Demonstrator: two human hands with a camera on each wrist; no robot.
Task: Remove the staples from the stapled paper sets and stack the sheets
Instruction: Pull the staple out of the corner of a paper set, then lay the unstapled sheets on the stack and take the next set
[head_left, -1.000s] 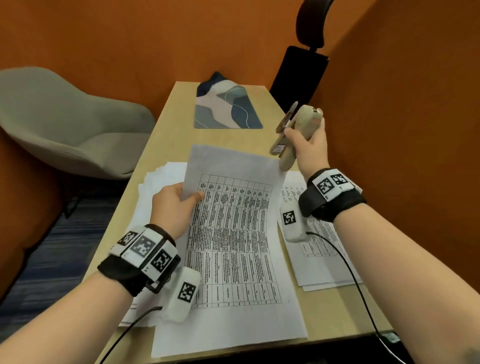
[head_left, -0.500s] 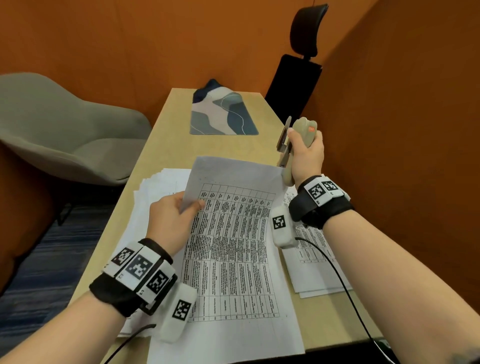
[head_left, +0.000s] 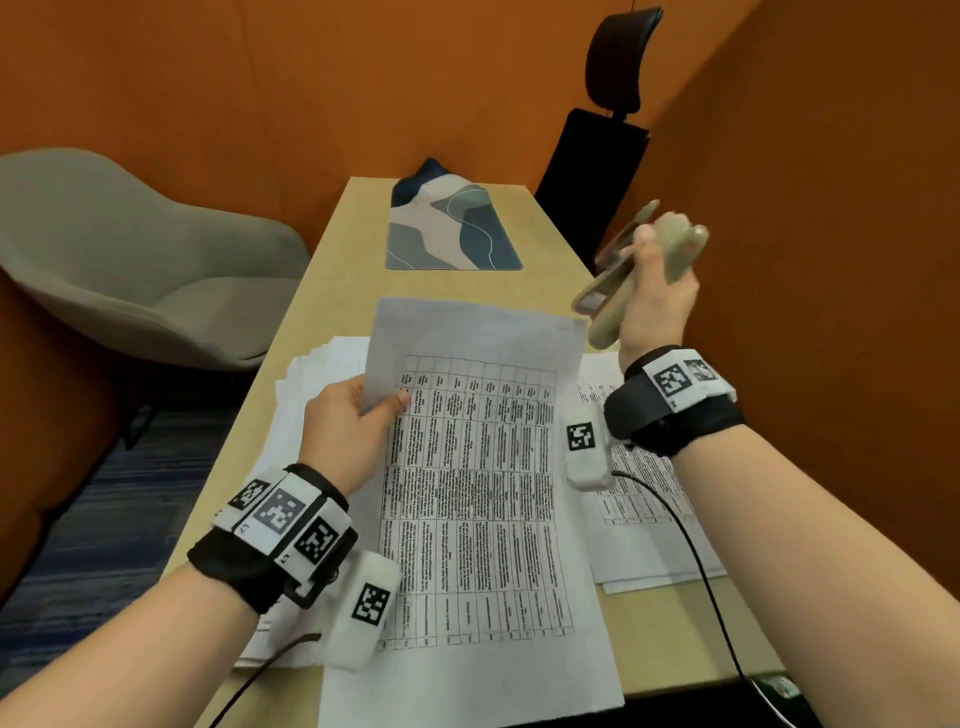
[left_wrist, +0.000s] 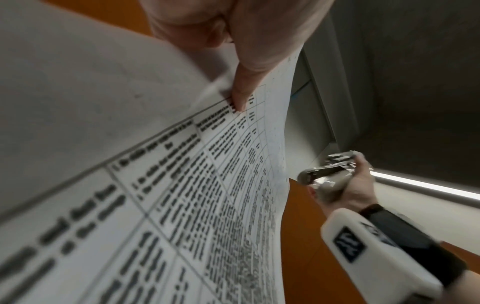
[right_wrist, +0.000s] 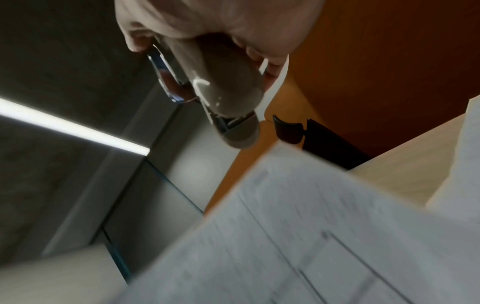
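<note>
My left hand (head_left: 353, 421) pinches the left edge of a printed paper set (head_left: 478, 499), thumb on top, and lifts its far end off the desk; the left wrist view shows that thumb (left_wrist: 249, 67) pressed on the sheet (left_wrist: 155, 185). My right hand (head_left: 654, 306) grips a beige stapler (head_left: 639, 270) in the air, to the right of the set's top right corner. The stapler (right_wrist: 221, 92) stands tilted, its metal part hinged away from the body. A loose pile of white sheets (head_left: 311, 395) lies under my left hand. Another printed set (head_left: 644, 514) lies under my right wrist.
The wooden desk (head_left: 343, 291) is narrow, with a patterned blue mat (head_left: 452, 228) at its far end. A grey armchair (head_left: 130, 260) stands to the left, a black office chair (head_left: 597, 166) at the far right. Orange walls close in behind and on the right.
My right hand has carried the stapler a little to the right, away from the set's top corner, and tilted it. My left hand keeps its hold on the paper.
</note>
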